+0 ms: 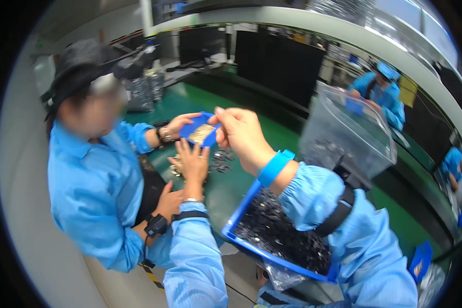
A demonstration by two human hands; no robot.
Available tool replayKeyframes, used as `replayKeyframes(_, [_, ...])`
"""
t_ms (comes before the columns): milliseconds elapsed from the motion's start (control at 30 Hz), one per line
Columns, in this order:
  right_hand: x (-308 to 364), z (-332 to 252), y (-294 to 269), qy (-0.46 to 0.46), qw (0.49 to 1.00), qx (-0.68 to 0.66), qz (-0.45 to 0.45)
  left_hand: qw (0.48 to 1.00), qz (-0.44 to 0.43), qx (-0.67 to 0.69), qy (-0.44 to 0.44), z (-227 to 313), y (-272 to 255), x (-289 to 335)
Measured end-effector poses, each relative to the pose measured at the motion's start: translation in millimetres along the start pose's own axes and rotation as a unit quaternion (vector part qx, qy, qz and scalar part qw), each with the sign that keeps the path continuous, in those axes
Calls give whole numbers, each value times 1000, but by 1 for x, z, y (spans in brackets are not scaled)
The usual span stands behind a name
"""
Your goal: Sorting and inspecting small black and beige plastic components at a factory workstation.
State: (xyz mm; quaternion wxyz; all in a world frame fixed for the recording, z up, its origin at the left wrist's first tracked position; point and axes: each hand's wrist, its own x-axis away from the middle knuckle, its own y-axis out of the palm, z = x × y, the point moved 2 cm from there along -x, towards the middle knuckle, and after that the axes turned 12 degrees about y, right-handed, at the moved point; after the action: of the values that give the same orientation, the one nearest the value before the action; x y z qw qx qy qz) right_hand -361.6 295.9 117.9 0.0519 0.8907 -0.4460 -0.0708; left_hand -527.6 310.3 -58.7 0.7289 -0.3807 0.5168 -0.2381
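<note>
A small blue tray (209,142) with a heap of small pale pieces (201,134) is tilted over the green table, a co-worker's hand (179,123) at its far left edge. My left hand (192,163) has its fingers spread just below the tray, fingertips by its lower edge; whether they touch it is unclear. My right hand (243,134) is closed in a pinch at the tray's right corner. What the pinch holds is hidden or too small to name. Loose brass-coloured pieces (176,169) lie partly behind my left hand, with dark grey pieces (222,160) to the right.
Under my right forearm stands a blue bin (305,274) full of black parts (272,231). A large clear tub (344,120) holds grey pieces beyond it. The co-worker (95,190) sits close on the left, one arm beside my left wrist. Another person (382,95) works at the far right.
</note>
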Motion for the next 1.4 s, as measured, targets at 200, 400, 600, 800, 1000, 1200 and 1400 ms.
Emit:
replayKeyframes(200, [175,-132,-73,-212,948,230,55,985,-53,-164,9,-6,12,-14])
replayKeyframes(400, [431,-226,-190,-347,449,763,309,983,54,-128,119,-62,20,-43])
replayKeyframes(600, [671,-244,-213,28,476,556,681,981,53,-73,169,-60,38,-75])
replayKeyframes(800, [831,-179,-281,230,500,433,714,781,-24,577,236,-63,19,-141])
replayKeyframes(1000, [820,-116,-336,324,592,373,637,860,219,461,-6,1,-64,-120])
replayKeyframes(1200, [804,-50,-399,332,606,476,544,757,78,622,185,314,-258,94])
replayKeyframes(1400, [798,15,-434,156,584,560,566,677,-274,189,656,466,-230,334])
